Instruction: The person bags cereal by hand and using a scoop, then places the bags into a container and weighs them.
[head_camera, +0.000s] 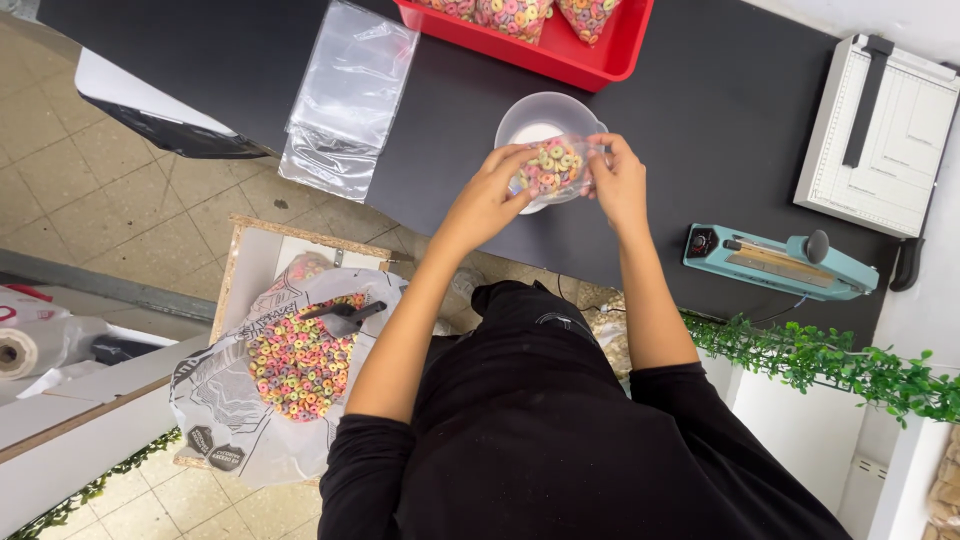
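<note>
Both my hands hold a small clear bag of colourful cereal rings (551, 167) over a white bowl (545, 117) on the black table (690, 120). My left hand (496, 188) grips the bag's left side. My right hand (617, 180) pinches its right edge. The bag hides part of the bowl.
A red tray (600, 58) with filled cereal bags sits at the back. A stack of empty clear bags (345, 95) lies to the left. A teal heat sealer (780, 262) and a white paper cutter (880, 125) are on the right. A big open sack of cereal rings (295, 365) with a black scoop (345, 315) stands lower left.
</note>
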